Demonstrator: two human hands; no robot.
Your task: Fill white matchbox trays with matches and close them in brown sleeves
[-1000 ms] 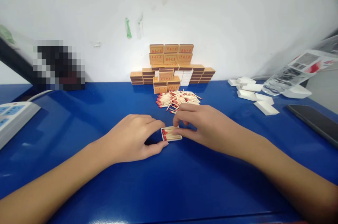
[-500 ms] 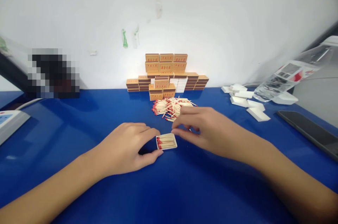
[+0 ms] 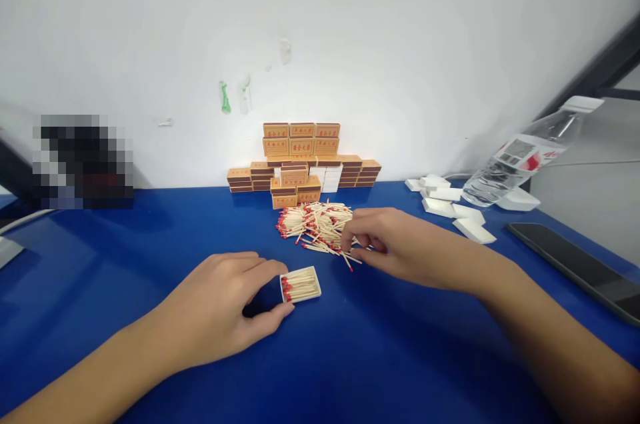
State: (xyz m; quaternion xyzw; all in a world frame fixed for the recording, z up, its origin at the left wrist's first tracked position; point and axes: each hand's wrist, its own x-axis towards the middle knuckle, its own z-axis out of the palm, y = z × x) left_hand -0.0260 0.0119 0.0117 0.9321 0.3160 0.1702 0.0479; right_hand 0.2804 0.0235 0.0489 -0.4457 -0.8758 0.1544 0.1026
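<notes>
A small white matchbox tray [image 3: 301, 285] filled with red-tipped matches lies on the blue table [image 3: 150, 257]. My left hand [image 3: 220, 307] grips the tray's left end between thumb and forefinger. My right hand [image 3: 395, 244] reaches over the right edge of a loose pile of matches [image 3: 313, 224], its fingers curled and pinched together on the matches there. What the fingertips hold is too small to make out.
Stacked orange matchboxes [image 3: 303, 161] stand against the white wall. Several empty white trays [image 3: 450, 201] lie at the right, beside a tilted plastic water bottle [image 3: 520, 161]. A dark phone [image 3: 575, 267] lies near the right edge. A blurred dark patch [image 3: 83, 161] sits at back left.
My right hand left the tray and moved back and right to the match pile. My left hand stays on the tray. The camera tilted upward.
</notes>
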